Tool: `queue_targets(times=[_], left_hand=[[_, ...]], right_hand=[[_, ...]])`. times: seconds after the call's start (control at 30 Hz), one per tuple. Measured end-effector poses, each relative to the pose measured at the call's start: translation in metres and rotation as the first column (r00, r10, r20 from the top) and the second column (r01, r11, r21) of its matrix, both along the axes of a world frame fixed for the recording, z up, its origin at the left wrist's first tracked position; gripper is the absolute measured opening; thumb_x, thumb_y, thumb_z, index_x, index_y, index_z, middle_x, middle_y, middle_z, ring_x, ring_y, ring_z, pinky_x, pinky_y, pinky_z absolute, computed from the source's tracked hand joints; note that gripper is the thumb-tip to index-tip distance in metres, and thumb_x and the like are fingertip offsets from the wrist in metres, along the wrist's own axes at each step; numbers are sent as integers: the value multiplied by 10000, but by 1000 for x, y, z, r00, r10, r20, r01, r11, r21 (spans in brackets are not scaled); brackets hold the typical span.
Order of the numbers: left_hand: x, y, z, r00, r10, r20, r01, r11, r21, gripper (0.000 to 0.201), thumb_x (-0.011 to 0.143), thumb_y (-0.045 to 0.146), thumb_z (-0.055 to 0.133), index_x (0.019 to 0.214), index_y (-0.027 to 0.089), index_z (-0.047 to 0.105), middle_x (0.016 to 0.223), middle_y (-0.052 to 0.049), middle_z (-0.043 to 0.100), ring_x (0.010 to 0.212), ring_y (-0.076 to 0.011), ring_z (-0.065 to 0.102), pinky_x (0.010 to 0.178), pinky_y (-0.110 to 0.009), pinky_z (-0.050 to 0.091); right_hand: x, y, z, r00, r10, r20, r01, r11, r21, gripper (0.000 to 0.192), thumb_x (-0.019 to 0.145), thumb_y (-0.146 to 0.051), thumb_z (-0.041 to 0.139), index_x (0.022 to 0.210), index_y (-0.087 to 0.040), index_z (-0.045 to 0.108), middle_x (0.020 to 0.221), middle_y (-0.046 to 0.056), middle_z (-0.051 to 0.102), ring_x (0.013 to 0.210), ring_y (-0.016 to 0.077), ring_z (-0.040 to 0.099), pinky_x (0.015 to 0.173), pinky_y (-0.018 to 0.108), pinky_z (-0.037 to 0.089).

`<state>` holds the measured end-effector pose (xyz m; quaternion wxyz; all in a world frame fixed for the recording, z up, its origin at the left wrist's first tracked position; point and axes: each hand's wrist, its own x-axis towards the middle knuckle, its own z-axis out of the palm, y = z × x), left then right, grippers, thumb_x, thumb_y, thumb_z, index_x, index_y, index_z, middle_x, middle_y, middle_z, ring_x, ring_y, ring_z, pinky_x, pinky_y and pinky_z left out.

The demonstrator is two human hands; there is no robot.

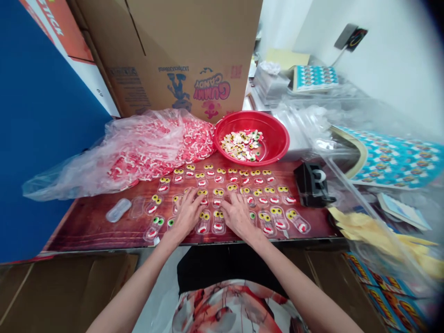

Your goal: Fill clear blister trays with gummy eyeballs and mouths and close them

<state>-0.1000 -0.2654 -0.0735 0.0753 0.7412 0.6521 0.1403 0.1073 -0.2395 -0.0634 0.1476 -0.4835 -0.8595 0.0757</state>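
- While both hands lie flat on the desk (86, 226), I see my left hand (188, 213) spread, palm down, over the candy trays (222, 199).
- My right hand (237, 213) is spread too, pressing trays just beside it.
- Trays sit in rows mid-desk, before the red bowl (277, 138).
- A bag (114, 157) of red candies lies left; a tape dispenser (312, 185) stands right.

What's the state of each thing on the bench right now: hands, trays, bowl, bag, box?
left hand: flat, palm down on candy trays
right hand: flat, palm down on candy trays
candy trays: filled, in rows
empty tray: unfilled, off to one side
red bowl: partly filled
plastic bag: open, heaped
cardboard box: upside down
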Motion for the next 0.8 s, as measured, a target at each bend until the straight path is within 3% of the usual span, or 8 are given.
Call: queue_targets(times=[0.13, 0.23, 0.4, 0.57, 0.7, 0.8], left_hand=[[1, 12, 5, 1000, 21, -8, -21, 1000, 2, 433, 976, 344, 456, 1372, 228, 587, 1532, -158, 458, 1438, -343, 364, 1102, -570, 331], [0, 26, -2, 1000, 4, -22, -3, 1000, 18, 472, 986, 367, 405, 1401, 202, 557, 1535, -165, 457, 1468, -344, 314, 1112, -602, 288], [-9, 44, -19, 999, -45, 6, 44, 998, 54, 456, 965, 358, 391, 1321, 186, 619, 1450, -160, 554, 1447, -312, 358, 1127, -564, 266], [-20, 43, -12, 998, -32, 61, 29, 998, 62, 440, 972, 421, 374, 1250, 225, 654, 1413, -134, 592, 1440, -285, 387, 1125, -523, 285], [-8, 31, 0, 992, -45, 114, 34, 994, 101, 416, 977, 419, 393, 1225, 231, 670, 1437, -120, 572, 1429, -299, 405, 1128, -519, 304], [17, 22, 6, 980, -170, 108, 156, 980, 126, 389, 981, 397, 409, 1175, 219, 695, 1400, -123, 604, 1405, -314, 436, 1119, -521, 315]], right_hand=[[5, -11, 5, 998, -39, -54, 40, 999, 18, 241, 948, -285, 559, 1138, -235, 701, 1279, 144, 601, 1064, 289, 531, 947, 452, 400], [16, -22, 4, 996, -41, -78, 45, 998, 47, 332, 952, -345, 570, 1262, -250, 639, 1346, 139, 568, 1165, 297, 506, 1021, 468, 366], [30, -40, 0, 992, -55, -113, 59, 998, 35, 350, 951, -376, 578, 1271, -244, 630, 1380, 132, 545, 1202, 290, 500, 1039, 452, 359], [50, -45, 0, 971, -133, -200, 143, 989, 38, 324, 975, -335, 534, 1273, -255, 633, 1349, 107, 572, 1164, 260, 522, 1016, 416, 372], [101, -40, 0, 884, -413, -220, 432, 901, 42, 315, 998, -293, 464, 1244, -253, 658, 1276, 107, 614, 1138, 263, 541, 976, 404, 382], [143, -27, 0, 791, -602, -106, 609, 792, 44, 344, 992, -229, 419, 1228, -207, 669, 1215, 135, 638, 1042, 272, 563, 901, 395, 394]])
